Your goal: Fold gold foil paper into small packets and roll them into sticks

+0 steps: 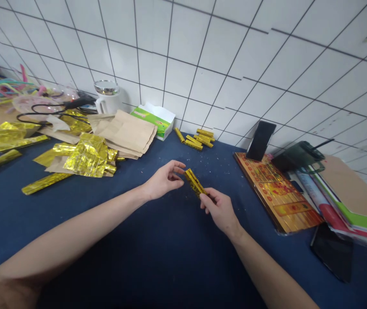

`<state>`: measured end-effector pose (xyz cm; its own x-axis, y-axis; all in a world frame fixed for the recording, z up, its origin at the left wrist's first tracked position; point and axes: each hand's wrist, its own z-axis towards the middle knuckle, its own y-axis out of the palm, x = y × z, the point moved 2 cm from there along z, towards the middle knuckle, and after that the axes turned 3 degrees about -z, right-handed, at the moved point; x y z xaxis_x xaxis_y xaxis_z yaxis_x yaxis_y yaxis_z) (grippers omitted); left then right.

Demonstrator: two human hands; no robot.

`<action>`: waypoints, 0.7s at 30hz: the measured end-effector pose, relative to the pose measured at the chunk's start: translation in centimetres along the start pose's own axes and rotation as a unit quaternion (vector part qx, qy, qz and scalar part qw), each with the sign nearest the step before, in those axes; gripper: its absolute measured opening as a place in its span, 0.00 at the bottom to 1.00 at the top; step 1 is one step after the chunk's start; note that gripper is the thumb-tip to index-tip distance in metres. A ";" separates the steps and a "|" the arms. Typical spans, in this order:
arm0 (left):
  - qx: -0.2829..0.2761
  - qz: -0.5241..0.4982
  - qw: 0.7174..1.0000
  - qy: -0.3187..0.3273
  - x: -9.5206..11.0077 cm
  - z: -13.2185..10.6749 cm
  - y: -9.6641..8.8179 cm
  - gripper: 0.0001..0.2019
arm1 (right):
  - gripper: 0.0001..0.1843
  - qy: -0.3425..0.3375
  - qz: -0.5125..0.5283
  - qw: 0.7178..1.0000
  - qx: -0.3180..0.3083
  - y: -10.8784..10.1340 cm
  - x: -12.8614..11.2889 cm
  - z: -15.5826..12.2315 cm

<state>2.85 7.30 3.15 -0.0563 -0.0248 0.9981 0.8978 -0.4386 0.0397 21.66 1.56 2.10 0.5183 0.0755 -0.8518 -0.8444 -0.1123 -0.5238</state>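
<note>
A narrow roll of gold foil paper (194, 182) is held above the dark blue table cover (138, 240). My right hand (219, 211) grips its near end with closed fingers. My left hand (164, 180) pinches its far end between thumb and fingertips. Several finished gold rolls (197, 139) lie in a small heap by the tiled wall, beyond my hands.
Crumpled gold foil sheets (86, 159) and brown paper (128, 133) lie at the left. Behind them stand a white mug (107, 98) and a green-and-white box (156, 118). At the right are a red-and-gold paper stack (278, 195), a propped phone (260, 140), folders (347, 201) and a flat phone (333, 252).
</note>
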 end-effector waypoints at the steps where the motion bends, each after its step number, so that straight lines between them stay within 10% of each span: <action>1: 0.011 -0.002 1.000 -0.006 0.0 0.0 0.0 0.20 | 0.13 0.003 -0.012 1.000 0.003 -0.1 0.0 0.1; 8: 0.020 0.092 0.993 0.069 -0.1 -0.5 0.4 0.10 | 0.11 -0.072 -0.204 0.976 0.017 -0.2 -0.8 -0.3; 13: -0.020 0.346 0.922 0.174 -0.7 -1.2 0.7 0.06 | 0.10 -0.121 -0.269 0.955 0.025 -0.5 -0.4 -0.5; 21: -0.015 0.513 0.840 0.173 -1.5 -1.6 1.2 0.08 | 0.11 -0.199 -0.356 0.905 0.122 -0.7 -0.4 -1.2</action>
<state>3.32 5.38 1.63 0.6128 -0.6618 0.4319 0.5402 -0.0480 -0.8402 22.15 0.46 2.80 0.8938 0.3994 -0.2041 -0.3459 0.3241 -0.8805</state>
